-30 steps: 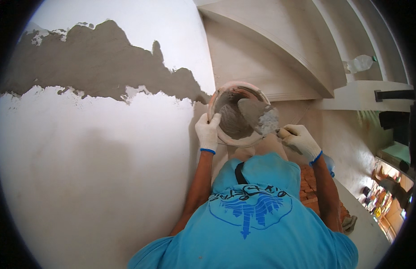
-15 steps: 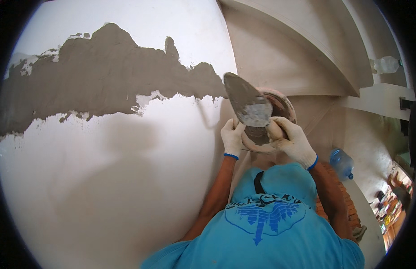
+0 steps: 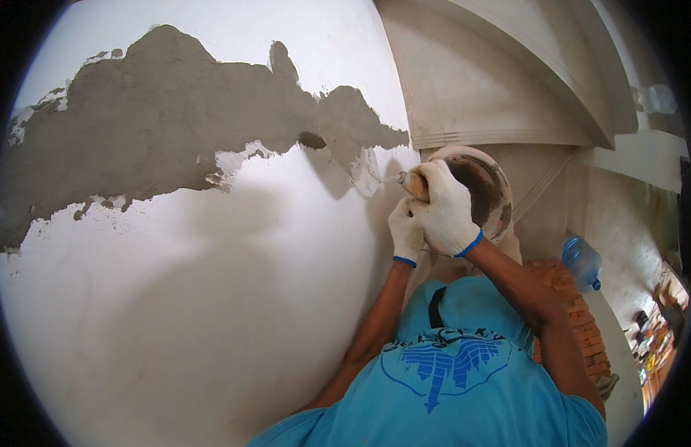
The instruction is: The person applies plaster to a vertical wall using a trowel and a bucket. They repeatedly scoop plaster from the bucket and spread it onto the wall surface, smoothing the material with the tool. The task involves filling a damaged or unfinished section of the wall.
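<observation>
My right hand [image 3: 448, 208], in a white knit glove with a blue cuff, is closed around the wooden handle of a trowel [image 3: 354, 153]. Its pointed metal blade is at the white wall, over the lower right part of a grey mortar band [image 3: 189, 112]. A small dark lump of mortar [image 3: 311, 140] sits near the blade's tip. My left hand [image 3: 406, 229], gloved alike, is closed at the near left side of a round bucket [image 3: 502, 175] with mortar smears inside. My right hand partly hides the bucket and the left fingers' grip.
The white wall [image 3: 211, 313] stands close on my left and meets a beige surface [image 3: 465, 89] at a corner. A curved ledge [image 3: 554, 74] runs above right. Stacked bricks [image 3: 576, 320] and a blue water jug [image 3: 582, 262] are at my right, with a clear bottle [image 3: 658, 99] farther up.
My right hand has moved left and up, carrying the trowel from above the bucket to the wall. A dark mortar lump now shows on the band. My left hand stays at the bucket.
</observation>
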Available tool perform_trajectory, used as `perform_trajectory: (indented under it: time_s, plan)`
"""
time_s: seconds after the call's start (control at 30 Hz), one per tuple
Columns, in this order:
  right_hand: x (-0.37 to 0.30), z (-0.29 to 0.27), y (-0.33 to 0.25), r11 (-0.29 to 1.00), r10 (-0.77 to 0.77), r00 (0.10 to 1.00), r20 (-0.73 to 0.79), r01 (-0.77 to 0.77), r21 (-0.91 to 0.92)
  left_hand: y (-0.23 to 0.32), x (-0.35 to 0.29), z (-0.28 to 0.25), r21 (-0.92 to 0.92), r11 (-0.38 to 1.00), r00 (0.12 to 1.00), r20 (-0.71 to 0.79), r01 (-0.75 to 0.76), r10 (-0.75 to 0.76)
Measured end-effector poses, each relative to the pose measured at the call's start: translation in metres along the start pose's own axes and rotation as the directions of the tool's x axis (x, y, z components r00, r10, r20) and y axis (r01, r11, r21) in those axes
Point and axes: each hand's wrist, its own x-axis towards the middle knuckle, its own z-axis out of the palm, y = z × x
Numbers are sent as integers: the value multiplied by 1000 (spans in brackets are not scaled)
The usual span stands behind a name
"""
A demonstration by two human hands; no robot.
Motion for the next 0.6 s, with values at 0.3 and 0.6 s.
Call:
perform_trajectory:
  time_s: [0.3, 0.6]
  plan:
    - [1, 51, 1, 998, 59, 998, -8, -59, 3, -57, 0, -6, -71, 996, 998, 20, -53, 55]
    - [8, 84, 7, 995, 99, 995, -15, -99, -27, -131, -9, -32, -455, 868, 974, 191, 198, -121]
